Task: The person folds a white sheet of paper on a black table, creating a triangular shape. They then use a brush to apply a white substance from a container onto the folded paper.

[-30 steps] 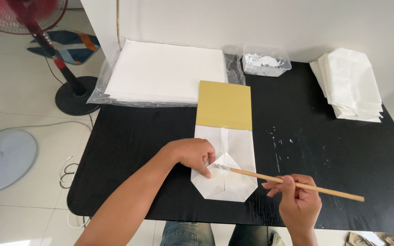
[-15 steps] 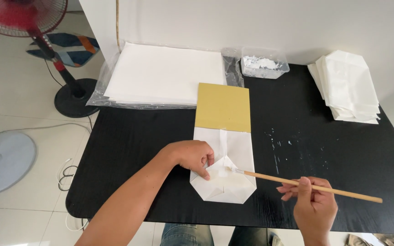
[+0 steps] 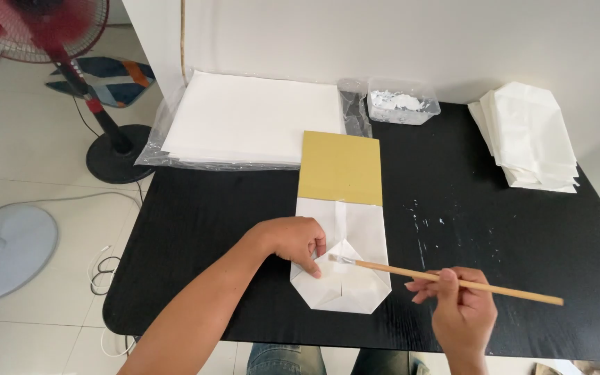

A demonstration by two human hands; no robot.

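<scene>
Left hand (image 3: pixel 294 243) lies knuckles-up, fingers curled, pressing the folded white paper bag (image 3: pixel 342 264) flat on the black table (image 3: pixel 196 229) — bristles of the wooden brush (image 3: pixel 446 280) touch the folds — right hand (image 3: pixel 461 312) pinches the handle mid-shaft.

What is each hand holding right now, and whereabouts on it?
The right hand pinches a wooden brush around mid-handle. The left hand holds nothing; its fingers press down on the folded white paper bag.
</scene>
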